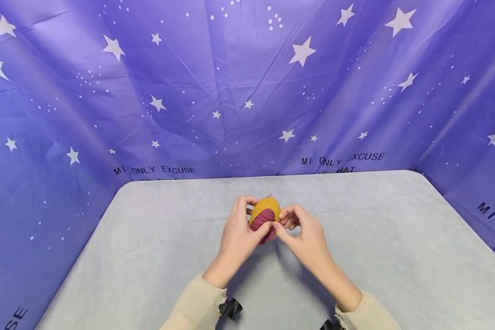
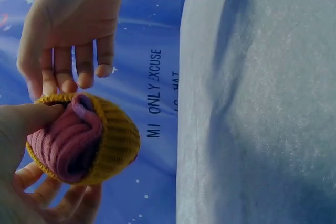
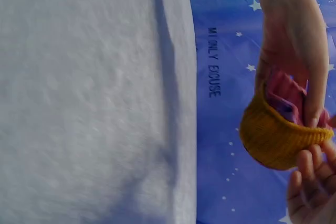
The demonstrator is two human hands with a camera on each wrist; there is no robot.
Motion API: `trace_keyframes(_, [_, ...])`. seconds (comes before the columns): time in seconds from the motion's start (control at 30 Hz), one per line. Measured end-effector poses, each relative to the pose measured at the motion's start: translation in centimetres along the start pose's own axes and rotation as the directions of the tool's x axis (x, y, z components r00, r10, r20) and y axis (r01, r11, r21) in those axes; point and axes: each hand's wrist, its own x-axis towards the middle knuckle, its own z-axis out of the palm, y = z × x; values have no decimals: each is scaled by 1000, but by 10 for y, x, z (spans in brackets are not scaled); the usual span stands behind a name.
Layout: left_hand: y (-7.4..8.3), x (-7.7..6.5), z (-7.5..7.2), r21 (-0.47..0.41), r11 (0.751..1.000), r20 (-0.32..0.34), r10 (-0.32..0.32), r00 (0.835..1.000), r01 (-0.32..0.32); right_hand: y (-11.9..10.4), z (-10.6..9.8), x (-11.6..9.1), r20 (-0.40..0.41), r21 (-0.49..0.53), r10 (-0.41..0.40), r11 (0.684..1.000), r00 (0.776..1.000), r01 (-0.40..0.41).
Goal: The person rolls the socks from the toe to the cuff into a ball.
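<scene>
A balled-up pair of knit socks is held above the table, with a ribbed mustard cuff stretched round folded pink fabric. My left hand grips the bundle from the left; its thumb goes inside the cuff's opening while the fingers curl round the outside. From the other side, my right hand pinches the cuff's rim between thumb and fingertips. In the right wrist view the mustard side faces down and the pink folds show at the top.
A pale grey cloth-covered table spreads beneath both hands. Purple curtains with white stars and printed words hang behind it and along both sides. Black straps sit at the cream sleeves.
</scene>
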Motion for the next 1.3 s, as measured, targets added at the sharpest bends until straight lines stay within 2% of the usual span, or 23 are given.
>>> trace_keyframes(0.07, [2, -1, -1, 12, 1000, -2, 22, 1000, -22, 0, -2, 3, -3, -8, 36, 999, 999, -36])
trace_keyframes(0.13, [3, -1, -2, -35, 999, 16, 27, 999, -27, 0, -5, 6, -5, -13, 41, 999, 999, -41])
trace_keyframes(0.27, [2, 0, -4, -183, 983, 55, -6, 998, 16, 0, -6, 8, -6, 9, -14, 1000, 1000, 14])
trace_keyframes(0.33, [0, 1, -3, -208, 977, 55, -25, 998, 35, -1, -6, 7, 10, 16, -58, 998, 998, 58])
trace_keyframes(0.5, [-6, 4, 0, -127, 990, 43, -57, 997, 62, -6, -2, 1, 84, -4, -150, 989, 985, 151])
trace_keyframes(0.67, [-11, 9, 3, -47, 997, 67, -59, 996, 62, -11, -1, -7, 96, -8, -209, 977, 973, 211])
trace_keyframes(0.77, [-10, 11, 3, -65, 996, 87, -51, 995, 56, -10, 0, -8, 87, -15, -146, 989, 986, 147])
trace_keyframes(0.87, [-7, 11, 2, -114, 990, 106, -66, 992, 78, -4, -1, -6, 71, -51, -21, 998, 997, 25])
trace_keyframes(1.03, [-6, 10, -3, -158, 981, 97, -100, 990, 114, 2, -9, -2, 97, -120, 127, 986, 987, -115])
trace_keyframes(1.13, [-7, 11, -4, -211, 970, 104, -101, 989, 121, 1, -10, -1, 109, -104, 182, 980, 977, -171])
trace_keyframes(1.2, [-7, 11, -6, -296, 944, 149, -106, 983, 147, 0, -10, 1, 98, -48, 211, 977, 973, -207])
trace_keyframes(1.3, [-6, 9, -7, -415, 886, 241, -112, 964, 206, -2, -12, 3, 60, 26, 225, 974, 973, -227])
